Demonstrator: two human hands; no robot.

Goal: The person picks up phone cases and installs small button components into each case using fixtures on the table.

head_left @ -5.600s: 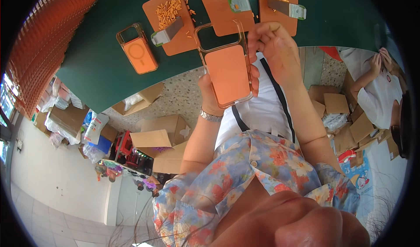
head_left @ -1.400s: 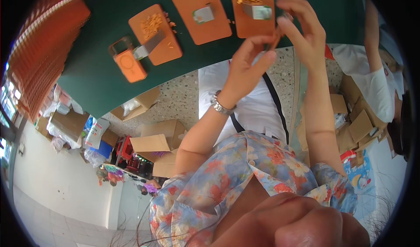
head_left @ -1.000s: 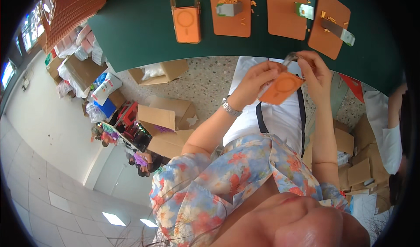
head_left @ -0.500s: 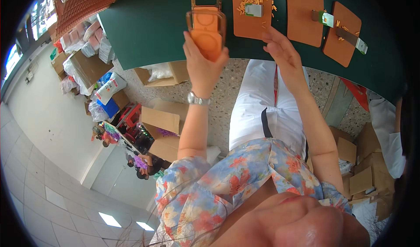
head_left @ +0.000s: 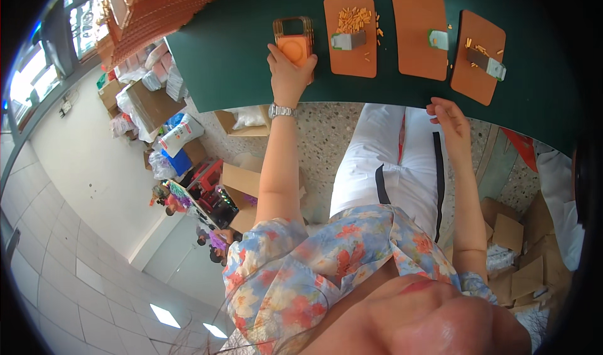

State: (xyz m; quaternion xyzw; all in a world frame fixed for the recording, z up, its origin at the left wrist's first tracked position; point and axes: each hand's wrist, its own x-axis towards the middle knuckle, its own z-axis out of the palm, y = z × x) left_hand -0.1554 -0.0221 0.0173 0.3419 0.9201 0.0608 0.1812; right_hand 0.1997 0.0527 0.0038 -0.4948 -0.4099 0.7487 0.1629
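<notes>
The left hand grips an orange phone case on the worktop, 3 orange-brown boards lie to that hand's right, and the right hand is half-open, fingers loosely curled.

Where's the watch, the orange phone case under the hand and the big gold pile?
Watch [head_left: 285, 111]: head view, on its silver band.
Orange phone case [head_left: 293, 49]: head view, on its panel.
Gold pile [head_left: 353, 19]: head view, on its middle.
</notes>
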